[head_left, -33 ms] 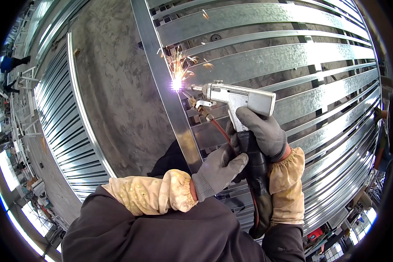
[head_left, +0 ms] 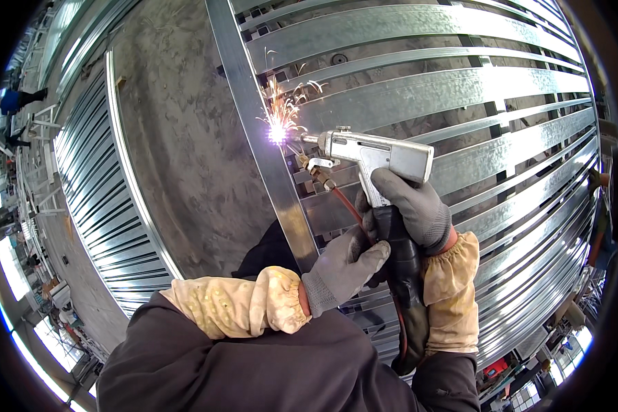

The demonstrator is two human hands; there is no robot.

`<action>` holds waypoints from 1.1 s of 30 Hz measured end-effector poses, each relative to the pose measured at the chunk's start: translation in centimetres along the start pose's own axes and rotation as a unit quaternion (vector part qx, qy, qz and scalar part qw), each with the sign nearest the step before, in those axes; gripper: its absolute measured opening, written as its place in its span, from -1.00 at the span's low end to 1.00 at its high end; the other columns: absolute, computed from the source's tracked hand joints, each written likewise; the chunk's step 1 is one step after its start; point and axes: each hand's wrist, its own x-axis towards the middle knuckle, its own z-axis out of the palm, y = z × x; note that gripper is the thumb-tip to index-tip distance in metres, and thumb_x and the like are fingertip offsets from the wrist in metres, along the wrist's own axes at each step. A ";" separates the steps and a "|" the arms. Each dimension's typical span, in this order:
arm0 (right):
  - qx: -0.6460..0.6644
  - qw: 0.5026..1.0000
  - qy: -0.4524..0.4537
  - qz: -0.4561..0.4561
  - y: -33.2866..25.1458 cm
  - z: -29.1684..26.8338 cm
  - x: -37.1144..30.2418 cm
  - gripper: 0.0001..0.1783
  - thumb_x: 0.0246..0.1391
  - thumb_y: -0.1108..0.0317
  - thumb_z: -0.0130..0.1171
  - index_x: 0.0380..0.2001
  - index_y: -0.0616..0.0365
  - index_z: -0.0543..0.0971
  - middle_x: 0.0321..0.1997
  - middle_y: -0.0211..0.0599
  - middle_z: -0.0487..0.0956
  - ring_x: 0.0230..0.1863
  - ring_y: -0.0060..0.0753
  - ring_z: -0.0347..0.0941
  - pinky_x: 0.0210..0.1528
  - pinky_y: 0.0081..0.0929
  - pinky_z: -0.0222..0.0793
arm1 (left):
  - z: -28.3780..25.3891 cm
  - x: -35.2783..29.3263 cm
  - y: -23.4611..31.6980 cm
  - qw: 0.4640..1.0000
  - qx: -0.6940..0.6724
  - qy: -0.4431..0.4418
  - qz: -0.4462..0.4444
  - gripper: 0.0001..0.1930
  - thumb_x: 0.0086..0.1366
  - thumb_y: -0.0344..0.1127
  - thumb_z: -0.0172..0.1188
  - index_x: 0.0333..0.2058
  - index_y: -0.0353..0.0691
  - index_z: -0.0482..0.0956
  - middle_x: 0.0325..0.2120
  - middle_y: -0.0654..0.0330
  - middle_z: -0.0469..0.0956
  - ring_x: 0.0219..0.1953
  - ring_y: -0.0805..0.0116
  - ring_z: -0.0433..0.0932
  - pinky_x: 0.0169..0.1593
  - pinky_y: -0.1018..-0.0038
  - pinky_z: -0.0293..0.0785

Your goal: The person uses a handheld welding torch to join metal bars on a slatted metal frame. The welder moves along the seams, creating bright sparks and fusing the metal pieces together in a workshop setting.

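Note:
My right hand (head_left: 420, 211), in a grey glove, is wrapped round the handle of a silver welding gun (head_left: 381, 152). The gun's nozzle points left at the long edge tube (head_left: 248, 103) of a galvanised metal frame. A bright purple-white arc (head_left: 277, 133) burns where nozzle and tube meet, throwing orange sparks up and to the right. My gloved left hand (head_left: 342, 266) is closed against the gun's black-wrapped lower handle (head_left: 399, 254), thumb on the wrapping; its other fingers are partly hidden behind. A thin red hose (head_left: 348, 204) runs from a brass fitting under the nozzle toward that hand.
Parallel metal slats (head_left: 419, 96) of the frame extend to the right, with gaps between them. Another slatted panel (head_left: 110, 199) lies on the left, across the concrete floor (head_left: 178, 137). A person in blue (head_left: 10, 101) is at the far left. Clutter lines the right rim.
The spray of sparks has changed shape, with the high stray sparks gone. Both hands and the welding gun hold the same place.

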 end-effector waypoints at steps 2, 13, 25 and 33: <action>0.004 1.000 0.007 0.003 -0.1 0.2 -0.2 -0.65 0.25 0.14 0.07 -0.26 0.29 0.51 -0.48 -0.22 0.56 -0.57 -0.44 0.51 -0.54 -0.54 0.45 | 0.2 -0.1 0.1 1.000 -0.015 -0.001 0.008 -0.72 0.39 -0.36 -0.03 0.03 -0.25 0.40 -0.46 0.45 0.32 -0.50 0.71 0.19 -0.45 0.71 0.17; -0.002 1.000 0.012 0.000 0.4 0.0 -0.6 -0.64 0.25 0.13 0.08 -0.26 0.28 0.50 -0.47 -0.22 0.56 -0.58 -0.44 0.51 -0.55 -0.53 0.45 | -0.1 -0.4 -0.5 1.000 0.025 0.001 -0.012 -0.79 0.39 -0.28 0.06 -0.11 -0.27 0.45 -0.54 0.43 0.34 -0.53 0.68 0.23 -0.48 0.64 0.21; -0.015 1.000 0.019 -0.007 1.0 0.0 -1.0 -0.63 0.26 0.13 0.05 -0.30 0.30 0.52 -0.48 -0.22 0.57 -0.58 -0.44 0.51 -0.54 -0.53 0.46 | 0.0 -1.0 -0.1 0.998 0.052 -0.027 -0.026 -0.74 0.41 -0.32 -0.01 0.02 -0.24 0.38 -0.50 0.45 0.31 -0.51 0.70 0.20 -0.48 0.68 0.19; -0.019 1.000 0.019 -0.002 1.3 -0.1 -1.5 -0.62 0.26 0.12 0.04 -0.32 0.30 0.53 -0.49 -0.23 0.57 -0.59 -0.44 0.50 -0.56 -0.53 0.44 | 0.2 -1.3 0.3 0.996 0.072 -0.038 -0.033 -0.82 0.41 -0.27 0.01 -0.12 -0.23 0.41 -0.51 0.44 0.30 -0.52 0.69 0.20 -0.49 0.68 0.18</action>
